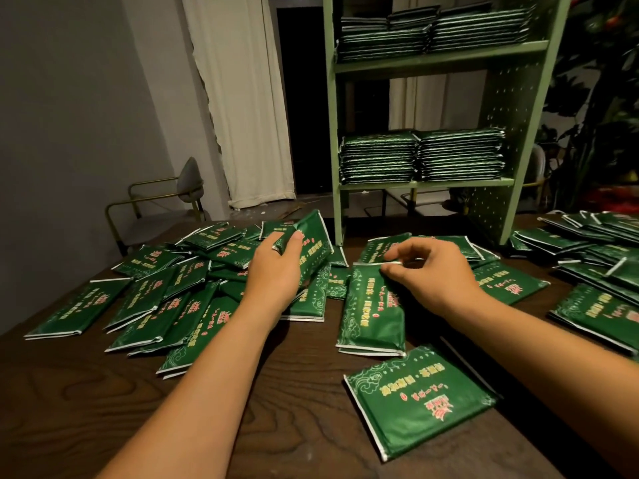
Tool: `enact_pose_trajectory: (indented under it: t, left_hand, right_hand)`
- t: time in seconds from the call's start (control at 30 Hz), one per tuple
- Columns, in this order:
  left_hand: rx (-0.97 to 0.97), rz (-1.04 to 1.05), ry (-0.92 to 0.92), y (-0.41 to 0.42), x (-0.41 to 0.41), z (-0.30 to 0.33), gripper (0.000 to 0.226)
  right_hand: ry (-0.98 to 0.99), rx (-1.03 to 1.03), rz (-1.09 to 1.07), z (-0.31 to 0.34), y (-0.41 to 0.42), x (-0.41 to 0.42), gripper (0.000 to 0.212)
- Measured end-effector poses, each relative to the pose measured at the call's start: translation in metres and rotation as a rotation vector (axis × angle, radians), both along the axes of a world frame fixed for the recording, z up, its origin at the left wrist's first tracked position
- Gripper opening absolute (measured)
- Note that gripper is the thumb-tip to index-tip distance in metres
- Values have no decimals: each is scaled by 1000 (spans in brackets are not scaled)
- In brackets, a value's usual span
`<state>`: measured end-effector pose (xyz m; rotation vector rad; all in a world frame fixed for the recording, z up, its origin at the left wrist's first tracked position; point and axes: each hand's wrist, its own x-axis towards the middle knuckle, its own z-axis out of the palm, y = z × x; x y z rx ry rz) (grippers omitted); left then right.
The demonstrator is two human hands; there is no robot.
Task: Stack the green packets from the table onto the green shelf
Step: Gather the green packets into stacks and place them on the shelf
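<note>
Here, a dark wood-grain surface point(294, 402) carries scattered green packets point(148, 295) in loose heaps to the left, centre and right; behind it stands a green shelf point(439, 60) whose two visible levels each bear neat packet stacks point(420, 157); a grey wall, pale curtains point(242, 98) and a chair point(155, 209) fill the room beyond. The left hand point(276, 271) grasps a tilted packet point(309, 247), raised off the left heap, thumb across its face; the right hand point(432, 271), fingers curled, pinches the upper edge of a flat packet point(373, 312) lying just beside it; a lone packet point(420, 399) lies nearest the viewer, apart from both hands.
</note>
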<state>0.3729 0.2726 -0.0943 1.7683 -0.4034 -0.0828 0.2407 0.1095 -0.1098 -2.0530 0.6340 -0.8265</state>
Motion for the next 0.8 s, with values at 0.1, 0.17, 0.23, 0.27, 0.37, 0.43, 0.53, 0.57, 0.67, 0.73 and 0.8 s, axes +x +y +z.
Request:
enact_pose_trajectory:
  t: [0.1,0.17,0.23,0.27,0.37,0.43,0.53,0.57,0.67,0.73,0.8]
  left_hand:
    - [-81,-79,48,-3,-2,-4,48]
    - [-64,-117,13,-6,-10,-5,46]
    - [8,-106,-65,-5,-13,-8,50]
    - [64,-87,-116,-6,-15,-8,53]
    - [92,-41,-124,-7,-19,-7,63]
    - [27,-31,-62,-8,-16,-7,61]
    - [-130,-47,65,-10,-15,-7,29]
    - [-168,-61,97,-11,-15,-8,22]
    - [-246,-91,194,-14,-15,-8,19]
    - [-328,-153,317,-14,-15,-5,26]
    - [-383,-241,414,-13,-17,0,25]
  right_hand:
    - [-66,7,-48,2,-15,-21,16]
    - [-140,41,-61,3,-22,-33,17]
    - [-191,85,-34,5,-21,-36,16]
    - [-212,108,-10,7,-20,-37,15]
    - [-286,172,106,16,-15,-44,13]
    - [-326,188,189,24,-12,-48,14]
    - [-351,282,372,36,-6,-56,10]
    - [-324,294,431,39,-4,-59,9]
    - [-246,323,527,40,-2,-62,10]
    - [-182,299,542,39,-3,-63,13]
    - [-95,215,527,39,-6,-63,14]
